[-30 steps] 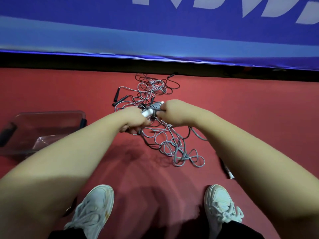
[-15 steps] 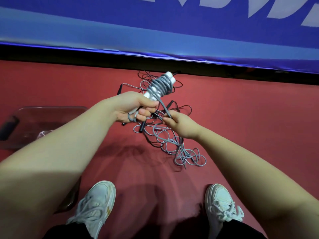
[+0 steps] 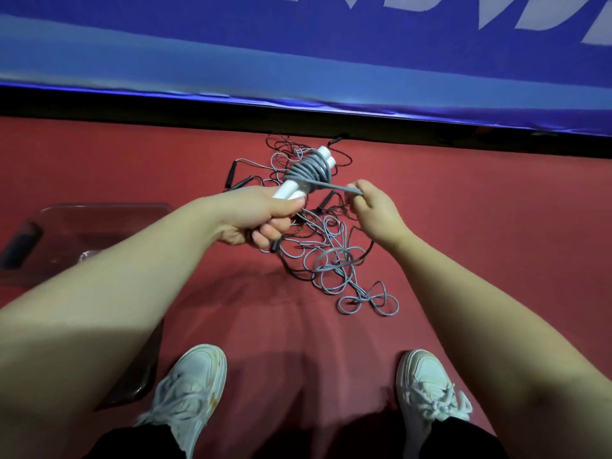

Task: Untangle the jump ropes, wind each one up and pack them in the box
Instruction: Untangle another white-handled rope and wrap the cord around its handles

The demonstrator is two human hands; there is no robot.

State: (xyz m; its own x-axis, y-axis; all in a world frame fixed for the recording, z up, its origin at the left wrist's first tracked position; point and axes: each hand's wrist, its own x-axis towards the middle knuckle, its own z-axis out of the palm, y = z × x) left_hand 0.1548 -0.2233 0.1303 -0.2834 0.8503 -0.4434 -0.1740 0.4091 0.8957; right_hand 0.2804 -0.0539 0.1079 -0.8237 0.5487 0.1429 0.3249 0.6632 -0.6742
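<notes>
My left hand [image 3: 261, 217] grips two white handles [image 3: 293, 188] held side by side, with grey rope [image 3: 309, 170] wound around their upper half. My right hand [image 3: 374, 207] pinches the free end of that grey rope, pulled taut to the right of the handles. Below and behind both hands a tangled pile of jump ropes [image 3: 328, 260] lies on the red floor, grey loops mixed with thin dark ropes and black handles [image 3: 230, 175]. The clear plastic box [image 3: 99, 210] sits at the left, partly hidden by my left forearm.
A blue padded barrier [image 3: 298, 61] with a black base runs across the far side, just behind the pile. My two white shoes [image 3: 188, 385] [image 3: 427, 382] stand on the red floor at the bottom. Something pale lies inside the box.
The hands rose off the pile and the wrapped handles tilted upright. My right hand has swung from below the handles up to their right, drawing the grey rope end taut.
</notes>
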